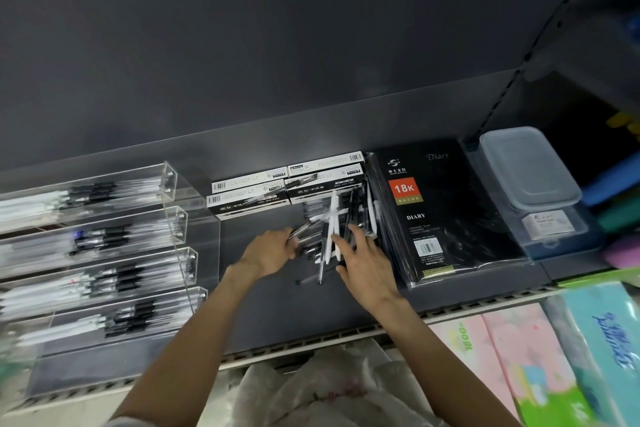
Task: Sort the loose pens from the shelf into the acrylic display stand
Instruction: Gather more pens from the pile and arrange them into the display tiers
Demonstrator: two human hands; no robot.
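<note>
The loose pens (pixel 332 229) lie in a jumbled heap on the dark shelf (pixel 277 308), black and white barrels crossing each other, right up against the pen boxes (pixel 256 196) behind and the diary (pixel 440 211) to their right. Both hands are in the pile. The left hand (pixel 268 251) has its fingers curled round a pen or two at the heap's left edge, a closed grip on pens; I'd say it is gathering a small bunch, because single pens would be slow going. The right hand (pixel 363 258) lies flatter over the pile's right side, fingers spread and fairly straight, a wide grip that looks to be steadying or raking the pens together rather than lifting any, though the blur makes that hard to swear to.

Off to the left stands the acrylic stand (pixel 173 218), its clear stepped trays already carrying rows of pens laid lengthwise, well apart from the heap. That layout suggests each pen wants to go in flat, lined up with its neighbours.

Further right, a clear plastic box (pixel 530 166) sits on the same shelf beside the diary. Below the slotted front edge, pastel tissue packs (pixel 519 350) fill the lower shelf, and the shelving's back panel rises grey behind it all.
</note>
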